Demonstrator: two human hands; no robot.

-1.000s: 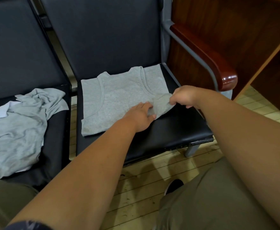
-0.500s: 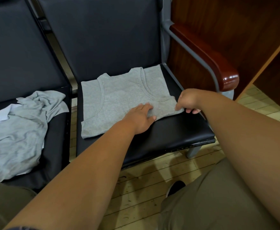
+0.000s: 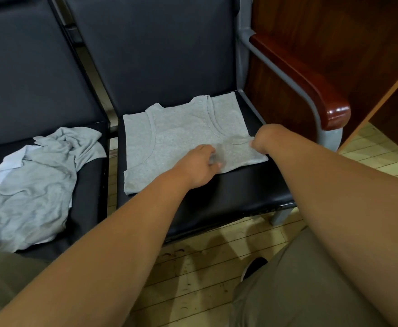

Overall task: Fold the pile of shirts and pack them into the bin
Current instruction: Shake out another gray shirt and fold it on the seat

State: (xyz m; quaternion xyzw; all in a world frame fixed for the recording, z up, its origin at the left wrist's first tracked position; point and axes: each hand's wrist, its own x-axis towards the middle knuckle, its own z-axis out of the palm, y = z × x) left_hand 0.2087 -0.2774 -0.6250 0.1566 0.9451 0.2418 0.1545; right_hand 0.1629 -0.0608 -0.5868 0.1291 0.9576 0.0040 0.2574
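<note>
A grey cloth tank top (image 3: 181,135) lies flat on the black chair seat (image 3: 240,192). The right hand (image 3: 263,138) pinches its right edge. The left hand (image 3: 198,165) rests on it, too blurry to tell if open.

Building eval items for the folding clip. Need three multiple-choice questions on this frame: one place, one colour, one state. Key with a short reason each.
1. Where does the crumpled pile lie?
A. on the left seat
B. inside a bin
C. on a table

2. What colour is the tank top on the right seat?
A. white
B. grey
C. black

3. How does the tank top lie?
A. balled up
B. rolled into a tube
C. spread flat

Key:
1 A: the pile rests on the left seat's black cushion.
2 B: its cloth is light grey all over.
3 C: neckline, armholes and straight edges show, flat on the cushion.
</note>
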